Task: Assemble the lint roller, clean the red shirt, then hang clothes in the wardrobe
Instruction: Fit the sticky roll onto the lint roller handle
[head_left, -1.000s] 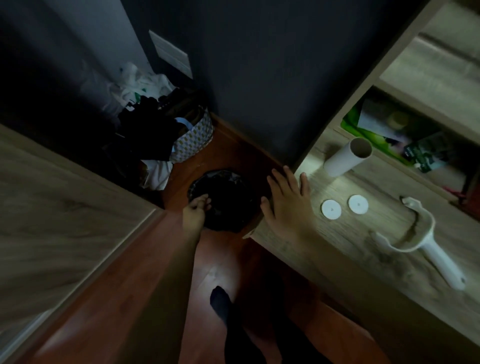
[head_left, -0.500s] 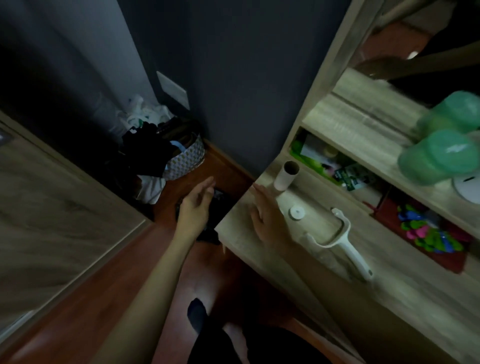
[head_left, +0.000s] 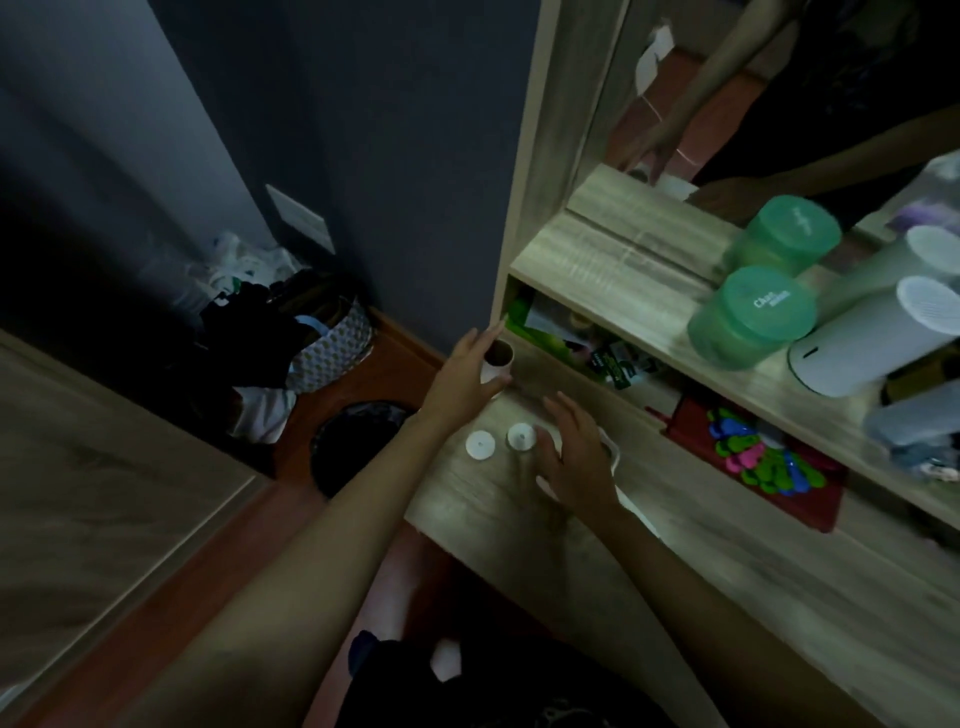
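Matt wood-grain desk, cardboard tube, smooth white plastic caps — translucent green plastic jar.

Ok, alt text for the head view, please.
A person's left hand reaches the roll tube at the corner of the wooden desk; the right hand hovers, open, over the white roller handle. Two white round caps lie beside it.

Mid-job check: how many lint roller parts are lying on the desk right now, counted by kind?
Lint roll tube: 1
White round end caps: 2
White handle, partly hidden under the right hand: 1
Total: 4
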